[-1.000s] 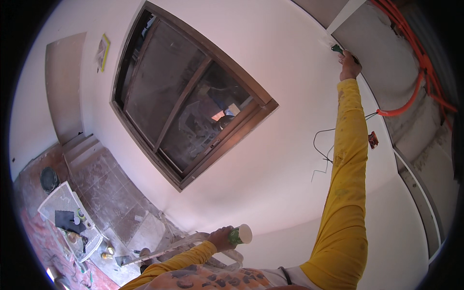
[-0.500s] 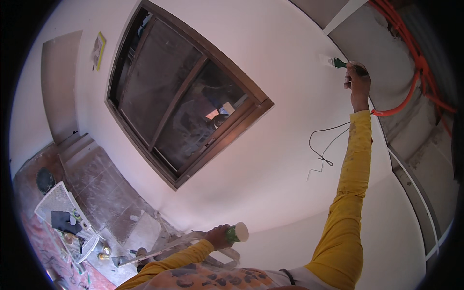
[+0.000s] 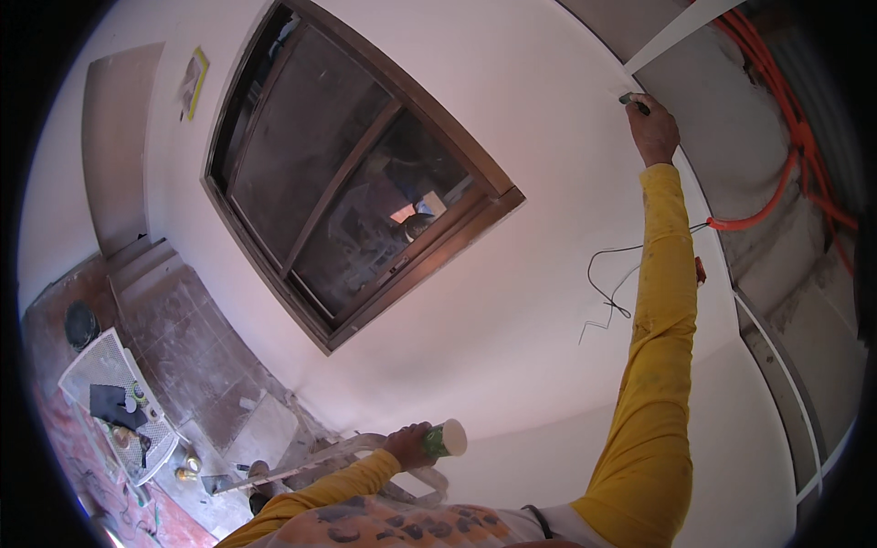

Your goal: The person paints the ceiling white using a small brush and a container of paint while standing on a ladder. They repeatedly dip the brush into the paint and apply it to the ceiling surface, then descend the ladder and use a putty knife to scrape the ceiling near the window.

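My right hand (image 3: 654,128) is closed on a small green paintbrush (image 3: 629,99), raised high against the white wall (image 3: 557,274) just beside the edge of the ceiling opening. The bristles are hard to make out. Low in the view, my left hand (image 3: 408,446) grips a green cup (image 3: 436,441) with a pale round top or inside, above a metal stepladder (image 3: 338,459). Dark wires (image 3: 612,301) hang from an orange conduit (image 3: 758,217) beside my right forearm.
A brown-framed window (image 3: 356,173) fills the middle of the wall. Down left are a white mesh chair (image 3: 155,446) with items on it, a dark bucket (image 3: 81,320), a tiled floor (image 3: 196,338), steps and a beige door (image 3: 114,146). A white strip (image 3: 667,38) crosses the ceiling opening.
My right hand with the brush moved down and right along the wall, then back up and left. My left hand still holds the cup, slightly lower left in the picture.
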`<state>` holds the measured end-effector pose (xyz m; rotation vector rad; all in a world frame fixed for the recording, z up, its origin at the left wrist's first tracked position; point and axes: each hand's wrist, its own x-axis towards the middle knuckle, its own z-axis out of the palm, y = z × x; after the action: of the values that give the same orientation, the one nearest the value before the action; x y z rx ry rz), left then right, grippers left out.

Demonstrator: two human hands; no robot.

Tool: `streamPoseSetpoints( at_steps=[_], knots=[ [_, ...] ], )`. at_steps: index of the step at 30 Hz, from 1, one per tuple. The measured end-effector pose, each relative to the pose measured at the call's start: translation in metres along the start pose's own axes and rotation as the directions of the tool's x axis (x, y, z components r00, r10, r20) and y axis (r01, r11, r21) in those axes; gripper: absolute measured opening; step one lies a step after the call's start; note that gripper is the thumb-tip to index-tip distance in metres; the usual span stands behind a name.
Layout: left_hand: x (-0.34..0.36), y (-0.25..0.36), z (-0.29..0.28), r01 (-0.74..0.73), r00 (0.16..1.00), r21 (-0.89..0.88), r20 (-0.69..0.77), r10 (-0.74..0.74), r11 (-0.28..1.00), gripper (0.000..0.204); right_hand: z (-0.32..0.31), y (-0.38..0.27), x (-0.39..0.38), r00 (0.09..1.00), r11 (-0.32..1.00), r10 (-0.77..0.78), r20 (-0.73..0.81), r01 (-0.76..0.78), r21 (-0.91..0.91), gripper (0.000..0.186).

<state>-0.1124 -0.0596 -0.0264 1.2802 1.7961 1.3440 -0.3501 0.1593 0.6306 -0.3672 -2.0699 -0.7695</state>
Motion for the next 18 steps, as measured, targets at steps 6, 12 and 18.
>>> streamPoseSetpoints(
  at_steps=[6,12,18],
  knots=[
    [0.002,-0.002,0.004,-0.020,0.999,0.034,-0.036,0.021,0.999,0.069,0.021,0.003,0.005,0.999,0.999,-0.028,-0.029,0.029,0.037,0.033],
    [0.001,-0.005,0.006,-0.056,0.996,0.047,-0.063,0.059,0.997,0.066,0.033,0.022,0.008,0.995,0.997,0.058,-0.076,-0.054,0.055,0.036],
    [0.000,-0.003,0.004,-0.047,0.997,0.035,-0.051,0.049,0.998,0.067,0.026,0.040,0.025,0.994,0.965,0.101,0.029,-0.105,0.240,0.037]
  ],
)
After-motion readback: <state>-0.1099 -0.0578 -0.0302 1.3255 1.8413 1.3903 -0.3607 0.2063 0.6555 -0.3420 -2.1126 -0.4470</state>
